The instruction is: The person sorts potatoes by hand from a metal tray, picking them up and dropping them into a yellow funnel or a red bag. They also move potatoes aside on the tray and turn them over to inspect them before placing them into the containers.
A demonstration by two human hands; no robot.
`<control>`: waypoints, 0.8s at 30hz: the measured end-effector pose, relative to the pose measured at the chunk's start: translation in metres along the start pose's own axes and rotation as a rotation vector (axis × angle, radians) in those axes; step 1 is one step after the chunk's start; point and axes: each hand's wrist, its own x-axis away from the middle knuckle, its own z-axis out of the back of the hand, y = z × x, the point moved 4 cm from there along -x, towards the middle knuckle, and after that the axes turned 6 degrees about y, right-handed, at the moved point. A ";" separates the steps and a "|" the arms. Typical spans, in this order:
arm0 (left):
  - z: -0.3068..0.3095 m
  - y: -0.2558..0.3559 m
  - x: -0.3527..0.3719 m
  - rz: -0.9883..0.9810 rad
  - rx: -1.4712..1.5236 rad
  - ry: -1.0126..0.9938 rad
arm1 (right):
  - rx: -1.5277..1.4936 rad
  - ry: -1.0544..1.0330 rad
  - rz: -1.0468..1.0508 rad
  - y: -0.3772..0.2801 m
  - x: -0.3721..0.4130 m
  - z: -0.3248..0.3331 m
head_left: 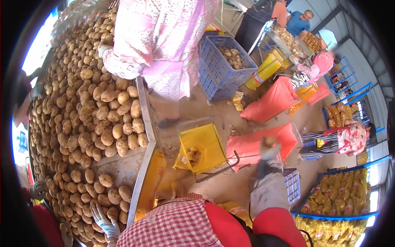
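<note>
My left hand [108, 226], in a pale glove, lies at the near edge of a broad heap of potatoes [84, 142]. Its fingers are stretched out and touch the potatoes beside them. My right hand [269, 159], gloved and smeared by motion, reaches out over an open pink sack [257, 144]. A blurred potato [268, 142] shows at its fingertips and looks held there. Left of that sack, a yellow bag [203, 144] hangs open on a metal frame with a few potatoes inside.
A metal edge [145, 117] borders the potato table. Across from me a person in a patterned smock [164, 45] works at the heap. Stacked blue crates [226, 70], another pink sack [271, 99], a low crate [292, 185] and filled yellow sacks [339, 191] stand around; other people work beyond.
</note>
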 end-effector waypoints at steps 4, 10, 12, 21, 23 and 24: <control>-0.003 0.003 -0.011 0.023 0.016 0.022 | 0.122 0.146 -0.013 -0.039 0.010 -0.011; -0.009 0.049 -0.063 0.079 -0.216 0.143 | 1.103 -0.518 0.089 0.123 0.124 -0.068; -0.006 0.054 -0.076 0.236 -0.098 0.143 | 1.268 -0.706 -0.027 0.192 0.170 -0.091; 0.034 0.033 -0.019 0.177 0.235 0.072 | 1.351 -1.830 1.403 0.391 0.346 -0.218; 0.041 0.009 0.014 0.357 0.076 0.154 | 1.442 -1.539 1.494 0.430 0.320 -0.246; 0.043 -0.003 0.031 0.459 0.014 0.163 | 1.529 -1.381 1.443 0.441 0.310 -0.257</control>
